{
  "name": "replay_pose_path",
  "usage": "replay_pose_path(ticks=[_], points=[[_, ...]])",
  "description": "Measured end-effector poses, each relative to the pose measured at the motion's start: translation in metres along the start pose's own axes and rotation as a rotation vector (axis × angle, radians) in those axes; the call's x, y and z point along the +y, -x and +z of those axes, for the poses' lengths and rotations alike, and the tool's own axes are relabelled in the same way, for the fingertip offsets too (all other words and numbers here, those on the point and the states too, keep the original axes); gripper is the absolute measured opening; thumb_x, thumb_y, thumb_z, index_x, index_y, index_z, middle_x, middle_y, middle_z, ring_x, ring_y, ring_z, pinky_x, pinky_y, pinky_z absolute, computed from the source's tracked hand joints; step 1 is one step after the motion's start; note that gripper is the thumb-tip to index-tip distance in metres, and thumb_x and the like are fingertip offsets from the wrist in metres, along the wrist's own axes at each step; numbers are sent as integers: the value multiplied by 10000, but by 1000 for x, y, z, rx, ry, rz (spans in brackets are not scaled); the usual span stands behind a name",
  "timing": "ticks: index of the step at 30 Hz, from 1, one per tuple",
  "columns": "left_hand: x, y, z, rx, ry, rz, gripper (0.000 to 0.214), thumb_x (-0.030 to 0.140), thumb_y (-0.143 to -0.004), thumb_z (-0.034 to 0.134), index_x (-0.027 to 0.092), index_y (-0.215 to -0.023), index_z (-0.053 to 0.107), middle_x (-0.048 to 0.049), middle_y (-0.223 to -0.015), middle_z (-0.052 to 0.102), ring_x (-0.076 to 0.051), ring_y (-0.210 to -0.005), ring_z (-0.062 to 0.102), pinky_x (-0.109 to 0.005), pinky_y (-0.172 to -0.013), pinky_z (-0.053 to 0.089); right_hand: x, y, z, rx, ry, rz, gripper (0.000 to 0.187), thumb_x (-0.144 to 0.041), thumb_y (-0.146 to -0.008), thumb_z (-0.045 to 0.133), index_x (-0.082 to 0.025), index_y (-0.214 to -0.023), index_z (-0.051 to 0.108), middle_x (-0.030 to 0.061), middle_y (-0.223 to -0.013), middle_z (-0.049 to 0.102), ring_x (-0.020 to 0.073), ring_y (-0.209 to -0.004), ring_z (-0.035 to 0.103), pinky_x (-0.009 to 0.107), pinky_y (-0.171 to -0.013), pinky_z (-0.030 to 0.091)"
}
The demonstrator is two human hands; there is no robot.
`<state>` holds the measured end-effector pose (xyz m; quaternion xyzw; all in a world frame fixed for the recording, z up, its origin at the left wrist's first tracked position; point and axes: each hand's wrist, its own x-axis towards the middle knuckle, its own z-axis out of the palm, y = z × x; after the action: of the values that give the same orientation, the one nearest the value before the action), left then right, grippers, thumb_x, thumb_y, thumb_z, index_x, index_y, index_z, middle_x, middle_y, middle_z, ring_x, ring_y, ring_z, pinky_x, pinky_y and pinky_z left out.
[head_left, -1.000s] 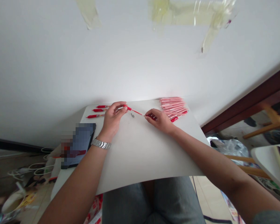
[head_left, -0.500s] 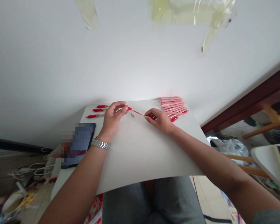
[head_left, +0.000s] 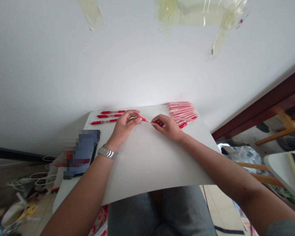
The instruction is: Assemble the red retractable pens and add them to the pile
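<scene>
In the head view my left hand (head_left: 126, 124), wearing a metal watch, pinches a short red pen barrel (head_left: 141, 118) over the white table. A thin pen refill (head_left: 148, 121) sticks out of the barrel's right end. My right hand (head_left: 169, 127) grips the far end of that refill between thumb and fingertips. Something red and clear shows under the right fingers; whether it is held or lying there I cannot tell. Beyond my left hand lie three red pens (head_left: 103, 122), side by side. Right of my right hand rests a bundle of pink-wrapped sticks (head_left: 182, 107).
A red pen piece (head_left: 183, 125) lies at the bundle's near edge. A dark tablet (head_left: 85, 154), partly pixelated, sits at the table's left edge. The white wall (head_left: 137, 65) rises behind the table (head_left: 157, 164). Cables (head_left: 41, 177) and a cup (head_left: 13, 213) are at lower left.
My left hand has moved right and slightly down with the red barrel, and less of the refill shows between the hands. The small grey piece on the table is now hidden.
</scene>
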<state>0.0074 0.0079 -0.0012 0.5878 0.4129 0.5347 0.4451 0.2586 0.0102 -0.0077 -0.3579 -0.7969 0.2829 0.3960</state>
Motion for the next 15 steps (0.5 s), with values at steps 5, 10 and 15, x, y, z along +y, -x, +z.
replay_pose_path(ticks=[5,10,15], points=[[-1,0,-1,-1,-8,6,460,459,-831,900,238,-1200,739,-71,-1125,757,-209,-968,747,-385,-949,613,0,0,0,-5,4,-6,230,-434,-1040,626,-221,-1072,704,51,-984,730,163,-779,649,309,-745,553],[3,0,0,15,3,21,469,470,-830,905,246,-1208,740,-73,-1151,740,-220,-1020,744,-381,-954,619,-1,-1,0,8,-6,-11,239,-447,-1042,628,-222,-1074,702,52,-984,732,162,-777,647,310,-739,548],[5,-2,-6,144,-67,78,366,554,-970,732,228,-1137,737,-79,-1054,765,-233,-1037,745,-405,-981,613,-1,-1,-1,45,11,22,269,-480,-1044,620,-224,-1059,703,47,-937,722,169,-769,642,319,-733,548]])
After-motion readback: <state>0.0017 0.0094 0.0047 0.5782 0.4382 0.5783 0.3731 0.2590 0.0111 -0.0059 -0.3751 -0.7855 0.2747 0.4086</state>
